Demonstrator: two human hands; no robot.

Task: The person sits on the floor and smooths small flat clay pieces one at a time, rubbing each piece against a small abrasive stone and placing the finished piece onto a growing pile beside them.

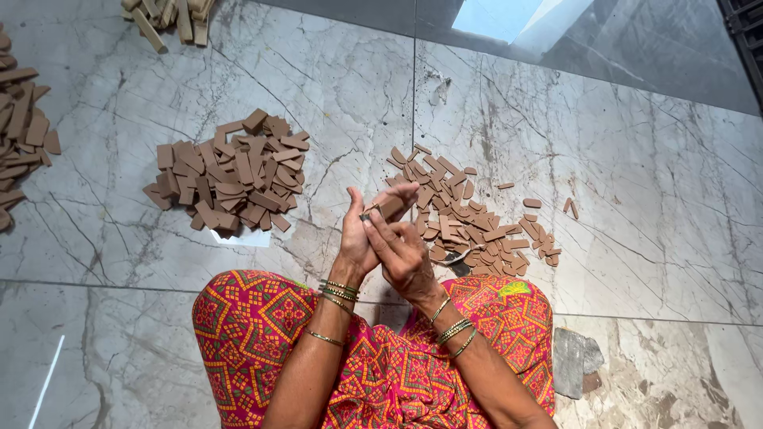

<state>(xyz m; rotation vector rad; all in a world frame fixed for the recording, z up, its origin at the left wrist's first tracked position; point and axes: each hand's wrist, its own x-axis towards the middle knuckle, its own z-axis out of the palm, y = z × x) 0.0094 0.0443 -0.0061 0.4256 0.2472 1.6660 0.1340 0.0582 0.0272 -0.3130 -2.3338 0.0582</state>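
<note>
My left hand (pixel 359 238) is raised in front of me and pinches a small brown clay-coloured piece (pixel 389 208) between thumb and fingertips. My right hand (pixel 405 254) presses against it from the right and grips a thin dark tool (pixel 368 213) whose tip touches the piece. Both wrists wear thin bangles. Below my hands lie my knees under a pink patterned cloth (pixel 262 326).
A heap of brown rectangular slabs (pixel 230 179) lies on the marble floor (pixel 636 199) to the left. A scatter of smaller brown pieces (pixel 477 222) spreads to the right. More brown strips (pixel 20 127) sit at the left edge, pale sticks (pixel 171 16) at the top.
</note>
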